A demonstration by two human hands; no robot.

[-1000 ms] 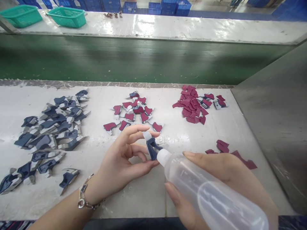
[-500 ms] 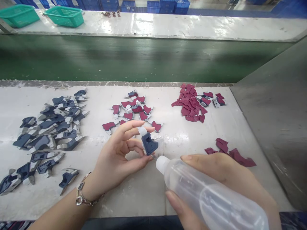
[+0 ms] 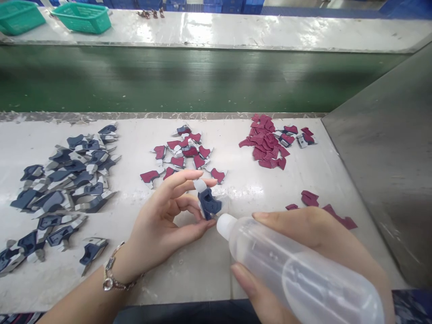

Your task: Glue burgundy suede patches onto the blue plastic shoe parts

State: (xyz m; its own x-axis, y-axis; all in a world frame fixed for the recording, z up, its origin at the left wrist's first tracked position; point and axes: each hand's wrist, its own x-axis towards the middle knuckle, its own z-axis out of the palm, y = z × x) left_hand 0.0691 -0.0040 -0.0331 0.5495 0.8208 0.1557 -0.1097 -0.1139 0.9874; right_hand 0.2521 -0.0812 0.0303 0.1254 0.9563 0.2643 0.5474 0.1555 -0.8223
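Observation:
My left hand (image 3: 165, 220) pinches a small navy and white shaped piece (image 3: 207, 201) between thumb and fingertips, held upright just above the white table (image 3: 209, 265). My right hand (image 3: 324, 256) is wrapped round a clear plastic squeeze bottle (image 3: 297, 274). The bottle's white nozzle (image 3: 224, 223) points left and sits right below the held piece, almost touching it.
A heap of navy and grey pieces (image 3: 64, 180) lies at the left. Dark red and white pieces (image 3: 184, 155) lie in the middle, a dark red pile (image 3: 270, 144) at the back right, a few more (image 3: 320, 207) by my right hand. A green conveyor belt (image 3: 189, 81) runs behind, two green baskets (image 3: 81, 15) beyond.
The bottle's nozzle drew back from the navy piece and then came close under it again. My left hand turned the piece a little and stayed in place.

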